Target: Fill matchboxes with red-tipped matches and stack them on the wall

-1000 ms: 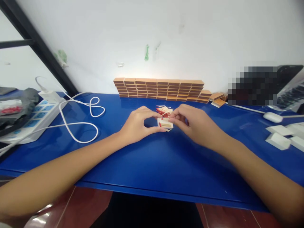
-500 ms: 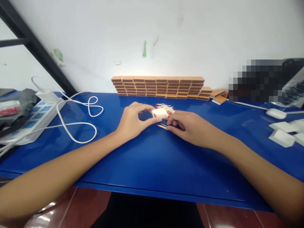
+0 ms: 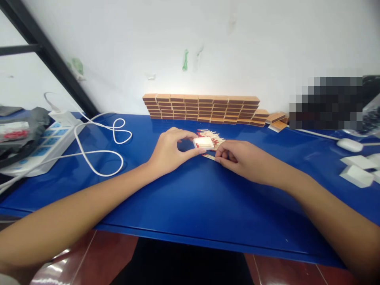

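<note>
My left hand (image 3: 173, 152) pinches a small white matchbox tray (image 3: 204, 142) by its left side, thumb in front and fingers behind. Pale sticks and a few red heads show inside the tray. Just right of it, my right hand (image 3: 233, 156) is closed, thumb against fingers, at the ends of a few matchsticks (image 3: 209, 157) whose red heads point left. Behind the tray and right fingers lies a loose pile of red-tipped matches (image 3: 215, 136), partly hidden.
Stacked brown matchboxes (image 3: 202, 107) line the wall, with a few loose ones at their right end. White trays (image 3: 358, 174) lie far right on the blue table (image 3: 178, 206). At left are a power strip (image 3: 44, 152) and a looping white cable (image 3: 99, 152).
The view has shifted slightly, so everything sits a little further right. My right fingers have edged away from the tray; my left hand keeps its hold on it.
</note>
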Action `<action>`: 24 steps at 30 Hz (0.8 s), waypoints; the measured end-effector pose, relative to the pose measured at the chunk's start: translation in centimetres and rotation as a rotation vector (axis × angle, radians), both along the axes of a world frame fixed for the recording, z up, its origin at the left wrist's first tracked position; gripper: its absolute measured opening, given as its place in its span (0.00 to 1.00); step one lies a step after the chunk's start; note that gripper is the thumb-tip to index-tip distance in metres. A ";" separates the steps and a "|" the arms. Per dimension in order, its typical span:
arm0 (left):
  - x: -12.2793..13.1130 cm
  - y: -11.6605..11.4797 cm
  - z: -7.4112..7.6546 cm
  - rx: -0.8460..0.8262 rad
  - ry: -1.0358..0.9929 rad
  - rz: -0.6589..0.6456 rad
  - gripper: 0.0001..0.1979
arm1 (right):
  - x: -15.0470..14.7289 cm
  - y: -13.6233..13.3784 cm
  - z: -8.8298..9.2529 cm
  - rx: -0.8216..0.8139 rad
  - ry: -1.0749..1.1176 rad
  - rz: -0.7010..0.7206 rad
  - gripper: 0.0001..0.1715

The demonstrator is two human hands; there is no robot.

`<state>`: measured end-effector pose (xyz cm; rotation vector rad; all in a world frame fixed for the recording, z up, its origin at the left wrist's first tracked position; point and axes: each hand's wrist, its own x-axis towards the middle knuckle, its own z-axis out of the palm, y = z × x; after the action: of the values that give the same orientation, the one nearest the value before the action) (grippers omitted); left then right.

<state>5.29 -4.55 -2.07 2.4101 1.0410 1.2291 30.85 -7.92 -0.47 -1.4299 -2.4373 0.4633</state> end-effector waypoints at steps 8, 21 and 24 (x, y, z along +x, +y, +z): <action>0.0 -0.2 0.0 -0.014 0.046 0.011 0.15 | 0.8 -0.2 0.0 0.006 -0.019 0.065 0.13; -0.3 0.5 -0.3 -0.066 0.052 -0.017 0.17 | 2.8 0.3 1.3 0.092 0.016 -0.055 0.13; -0.3 0.5 -0.3 -0.055 0.062 -0.043 0.17 | 2.1 0.3 1.3 0.131 0.061 -0.037 0.14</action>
<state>5.02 -4.10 -2.37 2.4297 1.0204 1.1033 32.98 -7.61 0.86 -1.3830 -2.3427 0.3277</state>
